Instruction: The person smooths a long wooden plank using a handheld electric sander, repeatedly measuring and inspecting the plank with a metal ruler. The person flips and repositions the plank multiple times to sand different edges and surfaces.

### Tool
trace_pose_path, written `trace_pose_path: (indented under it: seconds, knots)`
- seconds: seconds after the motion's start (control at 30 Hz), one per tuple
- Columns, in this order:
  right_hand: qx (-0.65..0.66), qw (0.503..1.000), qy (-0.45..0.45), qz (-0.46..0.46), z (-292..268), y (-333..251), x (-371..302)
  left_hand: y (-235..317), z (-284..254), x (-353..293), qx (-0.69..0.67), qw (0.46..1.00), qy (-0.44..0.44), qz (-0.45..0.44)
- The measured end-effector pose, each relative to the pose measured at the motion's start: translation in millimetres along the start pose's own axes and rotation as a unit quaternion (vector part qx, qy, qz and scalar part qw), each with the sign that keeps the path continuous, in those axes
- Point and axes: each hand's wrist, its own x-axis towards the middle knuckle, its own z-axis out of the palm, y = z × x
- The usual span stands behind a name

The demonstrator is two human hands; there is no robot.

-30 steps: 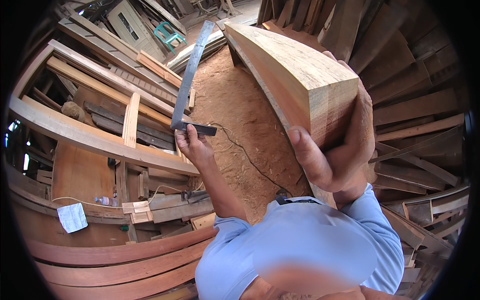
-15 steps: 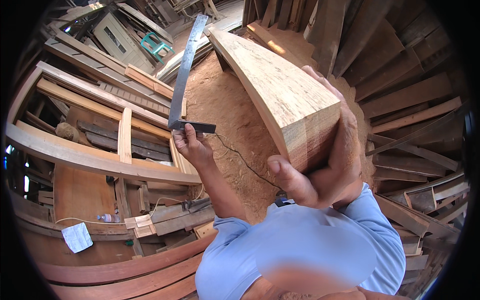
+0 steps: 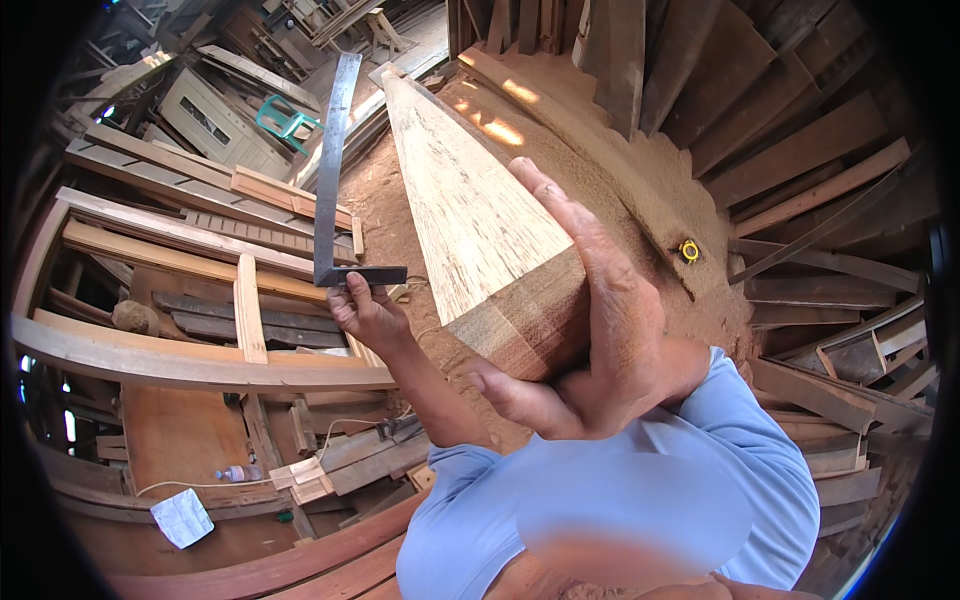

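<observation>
In my left hand (image 3: 366, 308) is a try square (image 3: 330, 190), gripped at its dark stock with the long metal blade pointing up and away. My right hand (image 3: 615, 320) is wrapped round the near end of a thick wooden beam (image 3: 470, 190), thumb on the near side and fingers along the right side. The beam's pale top face and darker sawn end show; its far end reaches away toward the upper left. Square and beam are held side by side and look apart. The beam's underside is hidden.
A yellow tape measure (image 3: 689, 251) lies on the sawdust floor to the right. Stacked dark boards (image 3: 800, 170) line the right side. At left are wooden frames (image 3: 200, 365), a paper sheet (image 3: 182, 518) and a plastic bottle (image 3: 238, 473). Farther off stands a green chair (image 3: 288, 122).
The beam in my right hand has shifted left and turned, so its end face points more toward me. The square has moved slightly left. The tape measure has come into view.
</observation>
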Motion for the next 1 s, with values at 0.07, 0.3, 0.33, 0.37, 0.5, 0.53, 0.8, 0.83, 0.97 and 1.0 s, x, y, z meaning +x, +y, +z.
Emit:
trace_pose_path:
  seconds: [0.07, 0.3, 0.33, 0.37, 0.5, 0.53, 0.8, 0.83, 0.97, 1.0]
  knots:
    - [-0.008, 1.0, 0.0, 0.003, -0.6, 0.2, -0.6, -0.8, 7.7, -1.4, 0.005, 1.0, 0.005, -0.009]
    - [-0.011, 0.999, -0.028, 0.038, -5.2, -6.8, 0.8, -19.4, 14.4, 6.5, -0.026, 0.998, -0.022, -0.046]
    - [-0.011, 0.999, -0.034, 0.032, -6.0, -5.6, -1.0, -26.9, 13.5, 12.2, -0.045, 0.996, -0.017, -0.069]
    - [-0.013, 0.999, -0.039, 0.028, -7.8, -4.8, -3.3, -32.7, 14.6, 16.5, 0.011, 0.998, -0.054, -0.034]
    - [-0.035, 0.998, -0.052, 0.002, -6.7, 5.1, -31.7, -65.2, 42.9, 36.1, 0.101, 0.99, -0.097, 0.003]
    - [-0.039, 0.997, -0.063, 0.014, -7.1, 3.8, -36.3, -74.3, 44.2, 45.3, 0.158, 0.98, -0.123, 0.012]
    - [-0.05, 0.994, -0.079, 0.051, -12.1, -3.3, -45.4, -117.7, 100.7, 71.0, 0.135, 0.972, -0.184, -0.05]
    - [-0.038, 0.997, -0.045, 0.055, -8.4, -3.4, -47.2, -121.8, 101.2, 72.7, 0.132, 0.972, -0.189, -0.047]
    - [-0.079, 0.99, 0.087, 0.076, 16.2, -5.0, -52.7, -121.7, 103.9, 71.3, 0.126, 0.972, -0.193, -0.048]
    - [-0.1, 0.987, 0.089, 0.085, 16.9, -5.6, -51.6, -117.4, 104.8, 70.7, 0.142, 0.97, -0.192, -0.04]
